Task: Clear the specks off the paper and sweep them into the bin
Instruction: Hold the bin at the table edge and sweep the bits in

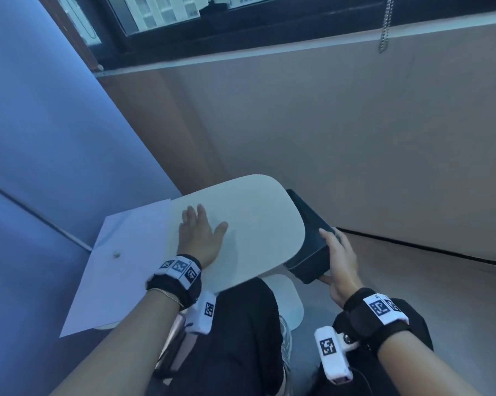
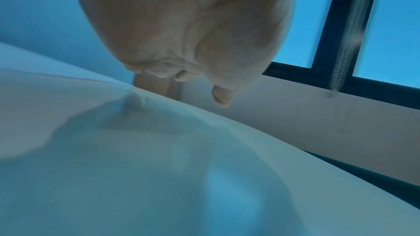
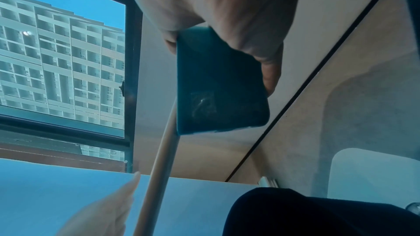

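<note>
A white sheet of paper (image 1: pixel 118 270) lies across the left end of a small white table (image 1: pixel 258 224) and overhangs its edge. A small brown speck (image 1: pixel 116 254) sits on the sheet. My left hand (image 1: pixel 201 235) lies flat on the tabletop just right of the paper, fingers straight; its palm (image 2: pixel 181 24) hovers low over the white surface in the left wrist view. My right hand (image 1: pixel 338 261) grips a dark bin (image 1: pixel 309 238), held tilted against the table's right edge. The bin (image 3: pixel 218 82) shows from below, fingers curled round it.
A blue wall (image 1: pixel 41 138) is close on the left and a beige wall (image 1: pixel 355 138) with a window (image 1: pixel 212 18) stands behind the table. My dark-trousered legs (image 1: pixel 241 338) are under the table, over its white base (image 1: pixel 289 301).
</note>
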